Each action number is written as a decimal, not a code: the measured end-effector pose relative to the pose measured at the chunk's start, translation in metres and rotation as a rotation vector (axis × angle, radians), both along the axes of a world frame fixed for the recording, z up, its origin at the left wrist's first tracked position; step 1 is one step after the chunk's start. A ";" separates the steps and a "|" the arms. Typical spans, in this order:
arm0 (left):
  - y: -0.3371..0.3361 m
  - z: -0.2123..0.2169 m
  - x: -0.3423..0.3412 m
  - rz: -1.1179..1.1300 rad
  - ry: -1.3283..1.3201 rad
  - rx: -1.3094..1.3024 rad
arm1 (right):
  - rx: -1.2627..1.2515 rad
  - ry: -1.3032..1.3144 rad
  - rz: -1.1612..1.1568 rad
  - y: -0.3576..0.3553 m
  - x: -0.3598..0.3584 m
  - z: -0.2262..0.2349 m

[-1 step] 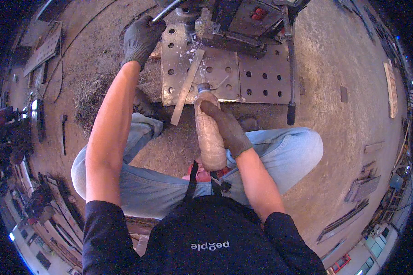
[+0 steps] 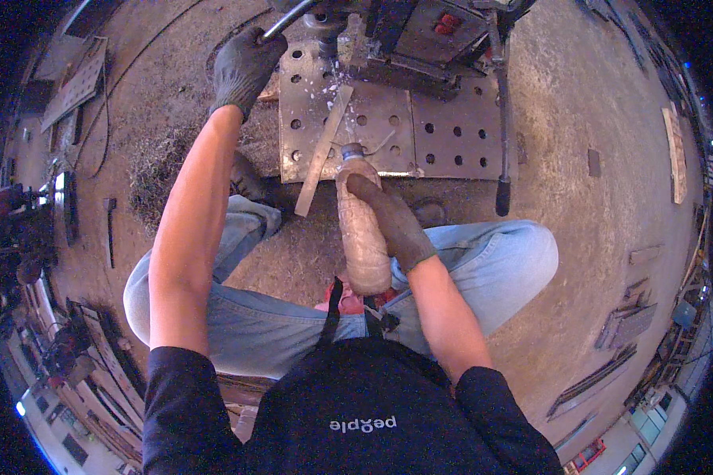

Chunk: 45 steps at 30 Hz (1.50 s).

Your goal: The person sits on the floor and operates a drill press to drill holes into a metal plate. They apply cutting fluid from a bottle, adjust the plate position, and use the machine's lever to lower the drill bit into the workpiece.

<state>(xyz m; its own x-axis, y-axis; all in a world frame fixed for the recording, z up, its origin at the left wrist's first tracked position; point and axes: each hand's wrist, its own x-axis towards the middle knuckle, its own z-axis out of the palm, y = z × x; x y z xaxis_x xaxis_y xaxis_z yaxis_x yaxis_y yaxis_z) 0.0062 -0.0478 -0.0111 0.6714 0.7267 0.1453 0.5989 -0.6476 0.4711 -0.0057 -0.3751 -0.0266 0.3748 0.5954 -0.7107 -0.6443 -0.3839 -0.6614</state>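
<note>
My left hand (image 2: 245, 63), in a dark glove, is closed around a curved metal lever (image 2: 289, 20) of a drilling machine (image 2: 420, 32) at the top. My gloved right hand (image 2: 396, 222) grips a dirty plastic bottle (image 2: 363, 237), its neck pointing at a perforated steel plate (image 2: 451, 134) under the machine. A flat metal strip (image 2: 321, 154) lies slantwise across the plate's near edge. White drops speckle the plate by the drill. I sit with knees apart in blue jeans.
A long bar with a black grip (image 2: 503, 190) hangs down over the plate's right side. Metal shavings (image 2: 154, 170) lie on the dirt floor at left, near a hammer (image 2: 108, 229). Steel offcuts (image 2: 79, 79) line the edges.
</note>
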 end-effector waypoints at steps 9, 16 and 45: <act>-0.004 0.004 -0.002 -0.013 -0.013 -0.033 | -0.044 0.003 -0.023 -0.001 0.000 -0.019; -0.007 0.007 -0.001 -0.002 0.000 -0.012 | 0.008 0.047 -0.001 -0.001 0.000 -0.017; 0.001 0.001 0.000 -0.009 0.024 0.054 | 0.007 -0.050 -0.018 0.003 -0.003 -0.011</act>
<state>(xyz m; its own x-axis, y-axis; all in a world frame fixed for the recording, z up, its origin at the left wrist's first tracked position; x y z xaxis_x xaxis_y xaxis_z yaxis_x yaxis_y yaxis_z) 0.0060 -0.0470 -0.0102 0.6815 0.7123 0.1678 0.6039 -0.6770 0.4208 -0.0092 -0.3723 -0.0374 0.4205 0.5929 -0.6867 -0.6172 -0.3678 -0.6955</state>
